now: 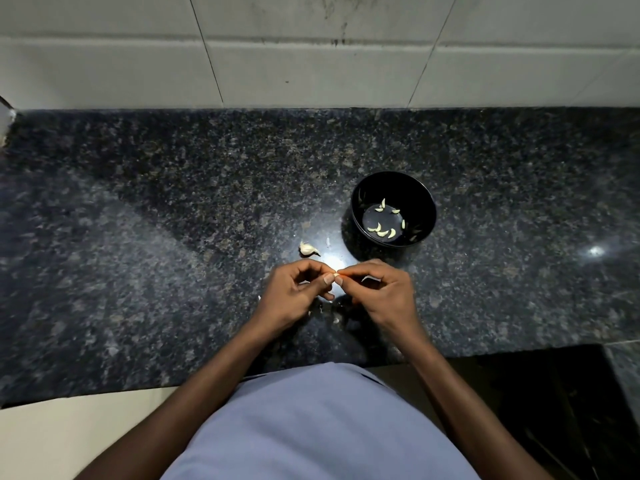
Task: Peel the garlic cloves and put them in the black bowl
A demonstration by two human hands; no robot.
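I am pinching one small garlic clove [335,274] between the fingertips of my left hand [298,292] and my right hand [379,289], just above the table [173,202], near the black bowl [356,202]. It is feeling light, firm and probably slick once bare, so I judge a grip at its two ends best while the papery skin comes off. It is looking pale and tiny, mostly hidden by my fingers. Peeled cloves [382,232] are lying in the bowl; an unpeeled piece [307,249] is waiting beside it.
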